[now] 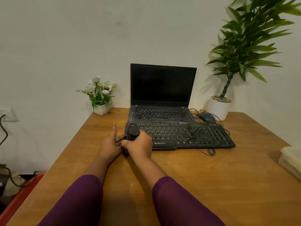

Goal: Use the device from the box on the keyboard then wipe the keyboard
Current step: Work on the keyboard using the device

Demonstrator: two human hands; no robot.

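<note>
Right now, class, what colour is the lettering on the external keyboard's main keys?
Yellow-orange on black keys, on the external keyboard; the head view, the only one, shows it.

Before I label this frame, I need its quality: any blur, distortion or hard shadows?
Head view: wide-angle bending tilts the tall plant and stretches the table edges; dark device in the hands looks soft, detail lost; lighting even, laptop screen black, no glare.

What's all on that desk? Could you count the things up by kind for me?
Keyboards: 1, the black keyboard
Laptops: 1, the open laptop
Mice: 1, the mouse
Potted plants: 2, the flower pot and the leafy plant
Handheld devices: 1, the dark device, held in the right hand
Boxes: 1, the pale box
Total: 7
</note>
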